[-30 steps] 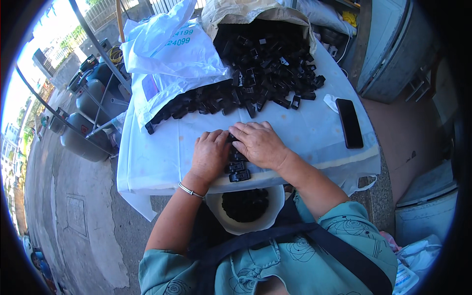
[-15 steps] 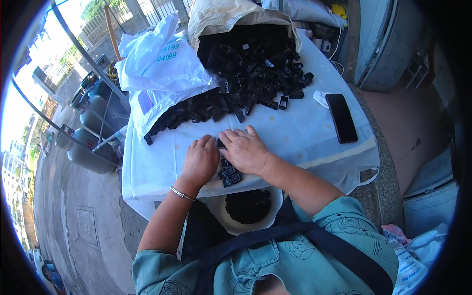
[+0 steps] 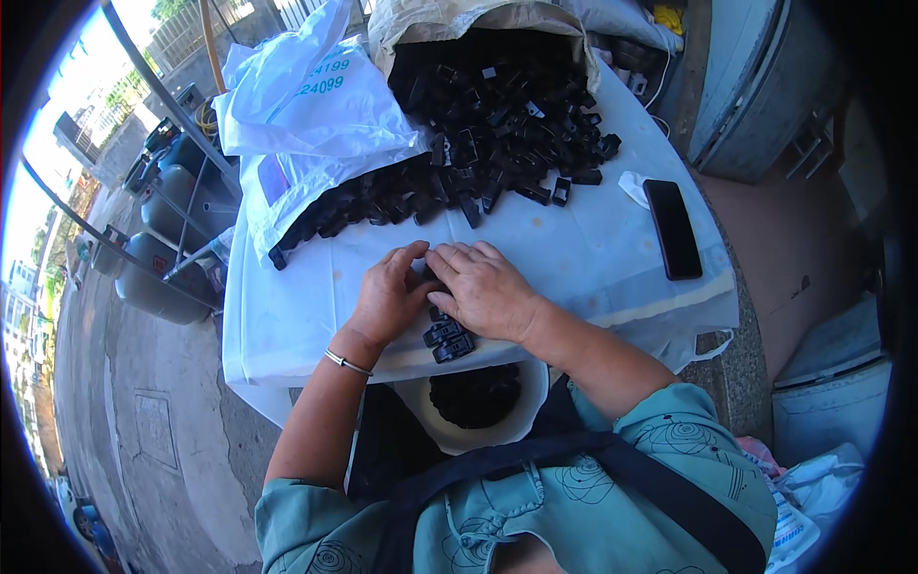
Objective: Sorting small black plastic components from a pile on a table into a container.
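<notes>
My left hand [image 3: 387, 295] and my right hand [image 3: 486, 290] meet above the white-covered table, near its front edge. Between their fingertips a small black plastic part [image 3: 431, 275] shows in part; the fingers hide most of it. My left thumb and fingers curl around its left side, and the right fingers lie close together over it. Just below the hands, several similar black plastic parts [image 3: 448, 337] lie lined up on the cloth. Farther back, a big pile of loose black parts [image 3: 497, 134] spreads out of a brown paper sack [image 3: 421, 19].
A white plastic bag [image 3: 316, 124] covers the pile's left side. On the right lies a black phone [image 3: 672, 230] beside a crumpled white tissue [image 3: 632, 187]. Below the table edge, a pale bowl [image 3: 428, 421] holds dark pieces. Grey tanks [image 3: 158, 277] stand left of the table.
My left hand has turned, its thumb now showing apart from the fingers. The right hand has shifted slightly, with its thumb drawn in beside the lined-up parts. The whole view has tilted a little.
</notes>
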### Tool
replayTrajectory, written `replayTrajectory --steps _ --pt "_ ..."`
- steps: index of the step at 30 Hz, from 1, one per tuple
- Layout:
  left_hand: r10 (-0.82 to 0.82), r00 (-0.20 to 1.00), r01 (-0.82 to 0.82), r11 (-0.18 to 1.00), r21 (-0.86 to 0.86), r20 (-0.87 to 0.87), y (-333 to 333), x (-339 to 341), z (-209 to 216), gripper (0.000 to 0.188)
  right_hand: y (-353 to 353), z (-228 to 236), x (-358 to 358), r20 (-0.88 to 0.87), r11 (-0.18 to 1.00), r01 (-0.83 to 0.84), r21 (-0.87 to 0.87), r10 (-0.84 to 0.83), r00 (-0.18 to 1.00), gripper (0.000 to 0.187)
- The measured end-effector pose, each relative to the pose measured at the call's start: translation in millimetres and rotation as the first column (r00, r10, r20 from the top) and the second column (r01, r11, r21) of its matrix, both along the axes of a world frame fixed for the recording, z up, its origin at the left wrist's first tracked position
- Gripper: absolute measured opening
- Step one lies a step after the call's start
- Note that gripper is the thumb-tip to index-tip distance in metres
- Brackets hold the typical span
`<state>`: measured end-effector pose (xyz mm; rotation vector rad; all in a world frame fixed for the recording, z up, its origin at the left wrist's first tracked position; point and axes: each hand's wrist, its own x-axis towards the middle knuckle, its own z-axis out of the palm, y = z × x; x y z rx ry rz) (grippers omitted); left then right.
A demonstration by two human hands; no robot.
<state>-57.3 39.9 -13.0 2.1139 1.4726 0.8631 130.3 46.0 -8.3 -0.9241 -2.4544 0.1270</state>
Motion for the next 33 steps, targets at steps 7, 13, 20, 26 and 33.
replayTrajectory --steps 7,13,20,26,33 --pt "-0.060 0.985 0.103 0.958 0.268 -0.165 -14 4 -6 0.057 -5 -13 1 0.001 0.991 0.081 0.107 -0.081 0.997 0.047" --pt "0.001 0.999 -0.010 0.987 0.161 0.054 -9 5 -3 0.047 16 -19 10 -0.277 0.996 -0.046 -0.081 0.021 0.961 0.034" --pt "0.406 0.827 -0.250 0.885 0.393 -0.388 55 -14 14 0.054 36 7 18 -0.007 0.947 0.321 -0.026 -0.321 0.947 0.030" --pt "0.345 0.870 -0.238 0.919 0.313 -0.353 58 -5 -9 0.058 41 3 24 0.109 0.953 0.304 -0.007 -0.302 0.947 0.027" --pt "0.216 0.916 -0.097 0.936 0.337 -0.337 6 -7 6 0.059 37 29 37 0.042 0.950 0.276 -0.147 -0.273 0.961 0.029"
